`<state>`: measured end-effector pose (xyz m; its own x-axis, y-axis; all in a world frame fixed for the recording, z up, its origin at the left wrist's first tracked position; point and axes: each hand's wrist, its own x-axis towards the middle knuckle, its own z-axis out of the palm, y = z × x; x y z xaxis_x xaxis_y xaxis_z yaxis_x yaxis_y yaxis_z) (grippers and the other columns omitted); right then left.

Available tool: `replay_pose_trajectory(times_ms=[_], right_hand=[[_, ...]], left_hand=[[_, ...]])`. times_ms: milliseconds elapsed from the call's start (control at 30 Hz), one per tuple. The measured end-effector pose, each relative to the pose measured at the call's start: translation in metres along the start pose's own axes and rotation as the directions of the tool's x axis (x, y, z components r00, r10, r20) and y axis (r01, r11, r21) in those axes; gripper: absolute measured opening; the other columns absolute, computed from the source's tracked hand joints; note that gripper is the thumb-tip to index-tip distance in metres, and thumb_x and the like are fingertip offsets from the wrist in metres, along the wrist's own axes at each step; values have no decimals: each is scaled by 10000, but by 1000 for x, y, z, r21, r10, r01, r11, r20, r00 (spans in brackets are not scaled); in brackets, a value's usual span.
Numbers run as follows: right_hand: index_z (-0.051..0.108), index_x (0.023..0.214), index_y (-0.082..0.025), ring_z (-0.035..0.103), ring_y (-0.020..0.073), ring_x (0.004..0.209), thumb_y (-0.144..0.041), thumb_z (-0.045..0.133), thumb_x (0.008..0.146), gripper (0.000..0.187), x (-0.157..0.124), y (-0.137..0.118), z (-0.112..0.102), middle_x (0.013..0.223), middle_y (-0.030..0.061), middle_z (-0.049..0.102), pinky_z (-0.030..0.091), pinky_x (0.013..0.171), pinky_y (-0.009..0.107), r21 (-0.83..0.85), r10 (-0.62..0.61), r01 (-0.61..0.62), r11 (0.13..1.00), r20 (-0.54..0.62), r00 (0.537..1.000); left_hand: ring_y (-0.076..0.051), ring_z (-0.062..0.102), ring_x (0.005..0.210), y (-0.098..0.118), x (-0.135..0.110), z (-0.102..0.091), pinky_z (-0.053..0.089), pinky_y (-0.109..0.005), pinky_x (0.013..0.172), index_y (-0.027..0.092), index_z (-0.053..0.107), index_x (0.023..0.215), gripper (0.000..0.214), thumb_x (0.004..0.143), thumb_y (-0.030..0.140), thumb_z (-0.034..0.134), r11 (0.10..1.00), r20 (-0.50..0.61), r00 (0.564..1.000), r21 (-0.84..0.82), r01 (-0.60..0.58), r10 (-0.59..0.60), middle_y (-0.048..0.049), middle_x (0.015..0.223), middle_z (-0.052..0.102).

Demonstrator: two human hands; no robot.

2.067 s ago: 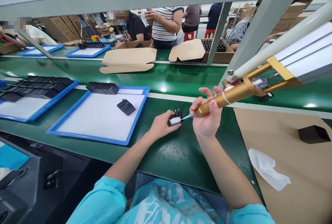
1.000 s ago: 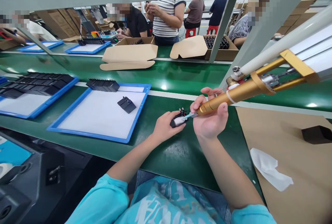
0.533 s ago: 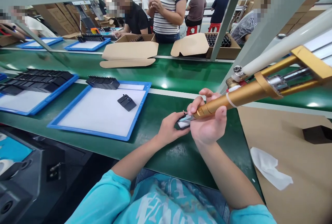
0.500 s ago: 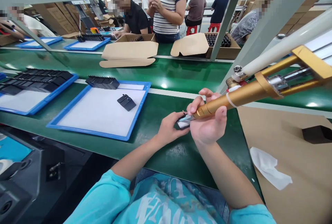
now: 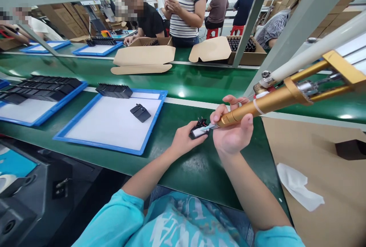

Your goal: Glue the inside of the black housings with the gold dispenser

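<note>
My left hand (image 5: 183, 140) pinches a black plastic adapter housing (image 5: 198, 130), with a white inner face turned up and thin prongs at its far end. My right hand (image 5: 231, 134) is curled round the front of a gold pneumatic tool (image 5: 257, 104), its thumb on the near side and its fingers on the far side. The tool's narrow pale tip (image 5: 210, 126) reaches over the white face of the housing; whether it touches is too small to tell. Another black housing (image 5: 140, 113) lies alone in the blue-rimmed tray (image 5: 98, 146) on my left.
A row of black housings (image 5: 114, 90) stands at that tray's far edge. Further left, a second tray (image 5: 37, 121) holds several more. Brown cardboard (image 5: 309, 155) with white tissue (image 5: 299, 188) and a black box (image 5: 350, 149) lies right. A metal frame post (image 5: 297, 45) rises ahead. Co-workers sit and stand across the green conveyor (image 5: 183, 81).
My left hand has shifted slightly left and tilted the housing, so its prongs and white face show more. The tool has drawn back a little right with my right hand.
</note>
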<state>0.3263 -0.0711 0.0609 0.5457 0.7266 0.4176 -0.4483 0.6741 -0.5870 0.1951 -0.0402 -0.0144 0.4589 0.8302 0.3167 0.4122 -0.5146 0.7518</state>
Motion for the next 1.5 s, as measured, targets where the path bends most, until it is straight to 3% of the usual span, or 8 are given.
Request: replay_pose_trajectory(times_ms=[267, 433, 567, 700, 833, 1033, 1267, 1500], right_hand=[[557, 1038, -301, 531, 94, 516, -638, 390, 828, 431, 12, 2, -9, 966, -5, 549, 375, 453, 265, 33, 15, -12, 999, -99, 995], [528, 1042, -292, 522, 88, 506, -646, 388, 826, 437, 17, 1, -12, 951, -7, 554, 379, 441, 260, 6, 19, -18, 1000, -137, 990], [521, 1036, -302, 510, 86, 505, -666, 382, 819, 445, 18, 1, -12, 954, 2, 549, 383, 437, 259, -25, 8, -12, 1000, -127, 992], [524, 1052, -326, 502, 89, 512, -661, 345, 837, 437, 16, 2, -12, 973, 14, 530, 387, 439, 264, -52, -6, 1, 999, -99, 995], [535, 1044, -345, 489, 93, 510, -684, 296, 854, 456, 16, 4, -12, 974, 22, 518, 385, 434, 270, -72, -23, 19, 997, -66, 998], [530, 1040, -377, 478, 94, 514, -681, 260, 874, 439, 16, 4, -13, 969, 4, 513, 386, 435, 263, -78, -41, 39, 996, -29, 999], [531, 1041, -341, 480, 92, 510, -679, 288, 863, 454, 14, 2, -10, 957, 16, 514, 376, 432, 267, -78, -9, 5, 997, -47, 999], [569, 1023, -316, 504, 97, 496, -629, 344, 875, 413, 14, 1, -10, 930, 10, 537, 370, 408, 265, 14, -11, 11, 1000, -43, 999]], left_hand=[[-240, 676, 966, -34, 13, -13, 499, -317, 841, 244, 581, 1249, 468, 832, 441, 658, 969, 332, 939, 246, 10, -94, -27, 1109, 715], [-254, 654, 1047, -55, 21, -19, 498, -360, 927, 216, 565, 1265, 551, 794, 471, 697, 992, 404, 908, 102, 75, -110, -63, 1189, 680], [-242, 599, 1181, -62, 29, -13, 439, -396, 1050, 239, 520, 1338, 546, 833, 394, 658, 975, 415, 909, -184, 122, -36, -72, 1339, 609], [-198, 659, 1009, -64, 31, -1, 513, -354, 929, 183, 629, 1165, 325, 856, 229, 538, 947, 344, 938, -312, 74, 40, -79, 1174, 690], [-160, 654, 878, -65, 27, 3, 515, -313, 859, 185, 650, 1010, 294, 783, 108, 480, 989, 235, 970, -146, -31, 65, -33, 970, 704], [-218, 603, 1043, -68, 26, 0, 490, -360, 926, 186, 625, 970, 269, 757, 107, 481, 969, 136, 966, 79, -233, 221, -71, 1016, 659], [-160, 670, 896, -71, 24, 5, 506, -335, 884, 202, 490, 1244, 382, 871, 148, 431, 996, 155, 984, -16, -87, 88, -40, 1070, 726], [-223, 541, 1081, -66, 22, -6, 407, -435, 1010, 208, 331, 1479, 551, 935, 249, 412, 971, 214, 953, 56, -232, 215, -73, 1301, 630]])
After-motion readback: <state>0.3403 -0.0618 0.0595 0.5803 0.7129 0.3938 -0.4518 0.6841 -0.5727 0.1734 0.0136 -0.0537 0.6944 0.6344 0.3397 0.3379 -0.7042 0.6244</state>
